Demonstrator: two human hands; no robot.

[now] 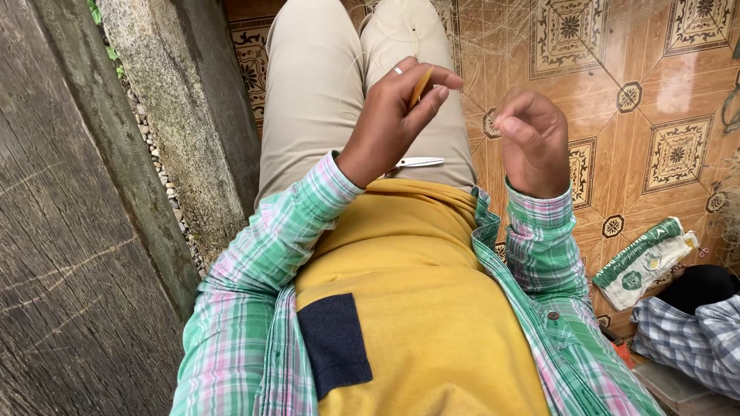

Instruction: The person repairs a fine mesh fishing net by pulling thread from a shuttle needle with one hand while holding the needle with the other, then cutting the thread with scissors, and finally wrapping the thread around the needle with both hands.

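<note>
Left hand: raised over the lap, thumb and forefinger pinching a slim yellow-orange netting needle, ring on one finger. Right hand: just beside the left, fingers curled inward, fingertips pressed together on a fine thread that runs taut between the two hands. Fishing net: pale, near-transparent mesh spread beyond the hands over the knees and the patterned floor tiles. Handling, by judgement: needle is light, thin and stiff, best held at its mid-length between fingertips; thread and net are very light, limp, slippery and prone to snagging, best taken at a knot or strand pinched firmly. Scissors: silver blades lying on the lap below the left hand, handles hidden behind the wrist. Printed green-and-white bag: on the floor well to the right of the right hand. Another person's checked sleeve: lower right, cut off by the edge. Concrete wall: left of the left arm. Hard to make out: the thread's full course, the net's edges, the needle's lower end inside the grip.
</note>
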